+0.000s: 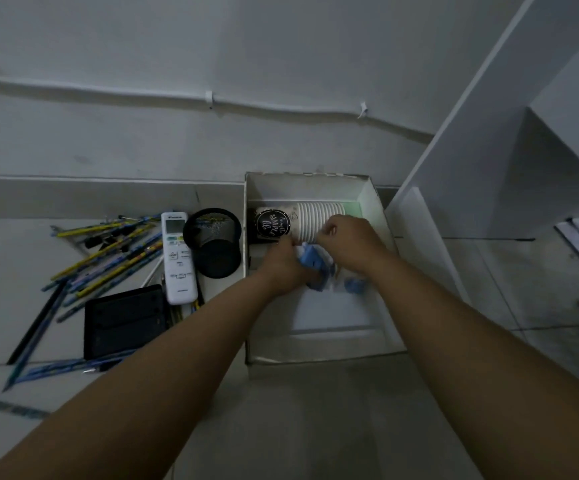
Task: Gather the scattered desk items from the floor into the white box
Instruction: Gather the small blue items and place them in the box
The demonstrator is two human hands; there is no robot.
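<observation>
— Inside the white box (374, 202), near its middle, both hands are closed on a small blue-and-white bundle (310, 258): the left hand (283, 268) pinches it from the floor side, the right hand (348, 242) curls over the top. What the bundle is, I cannot tell.

— How should it go down?

— Low and flat on the bare box bottom, clear of the sleeve of paper cups (310, 221) lying along the far wall. I'd let go only once it rests, so nothing springs out.

— And the count?

— One box, against the wall at the floor's far edge. One cup sleeve in it, and another blue piece (355, 284) by the right wrist. Left of the box on the floor: one mesh pen cup (213, 242) on its side, one white remote (177, 258), one black case (125, 320), and a heap of pencils (108, 251), too tangled to count.
</observation>
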